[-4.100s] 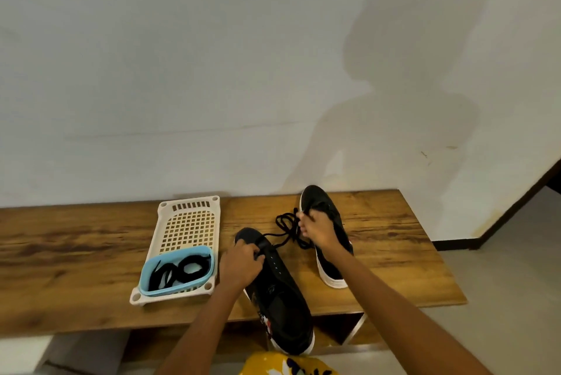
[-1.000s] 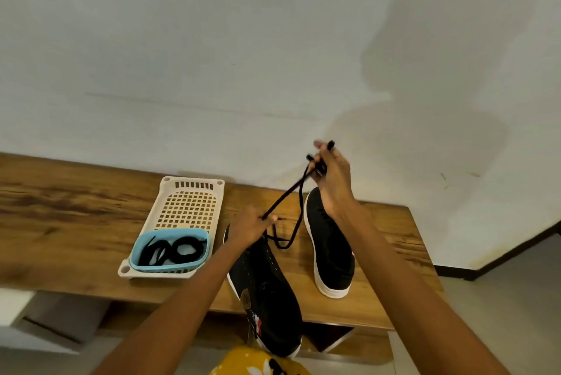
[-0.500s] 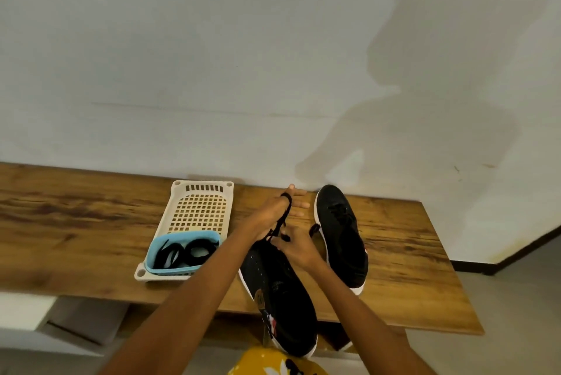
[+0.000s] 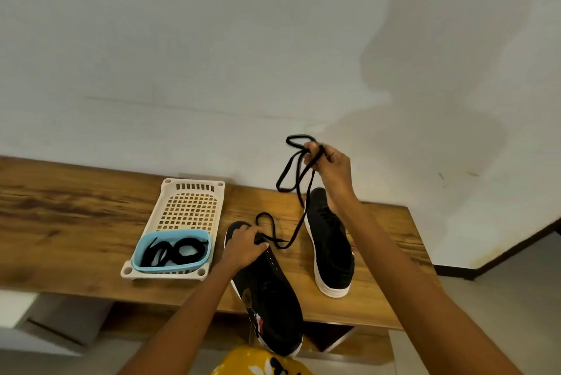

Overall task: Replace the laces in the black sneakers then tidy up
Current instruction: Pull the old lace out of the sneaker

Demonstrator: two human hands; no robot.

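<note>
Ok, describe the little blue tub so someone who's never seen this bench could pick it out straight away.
On the wooden bench against the wall, left of the two black sneakers, lies a cream perforated tray. The blue tub sits in the tray's near end. It is the only blue thing there, and it holds coiled black laces.

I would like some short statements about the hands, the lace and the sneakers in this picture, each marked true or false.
1. The right hand holds a black lace up above the bench. True.
2. The left hand rests on the near sneaker. True.
3. The blue tub is empty. False: it holds coiled black laces.
4. The far sneaker sits inside the white basket. False: it stands on the bench, right of the basket.
</note>
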